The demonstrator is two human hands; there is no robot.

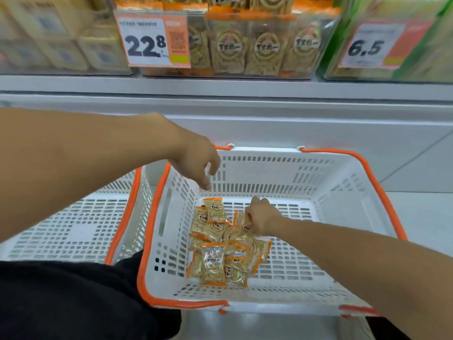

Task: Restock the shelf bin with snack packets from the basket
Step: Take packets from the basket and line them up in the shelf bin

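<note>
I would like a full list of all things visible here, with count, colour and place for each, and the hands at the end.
snack packets: a loose pile, too overlapped to count, clear with orange ends, on the basket floor.
basket: one, white with orange handles, in front of the shelf.
second basket: one, white, to the left, partly hidden by the arm.
shelf bin: one, clear, holds the same packets upright, on the shelf above.
price tag 22.8: one, white and orange, on the bin front.
price tag 6.5: one, white and orange, on the right bin.
left hand: empty, over the basket's far left corner.
right hand: grips packets in the pile.
</note>
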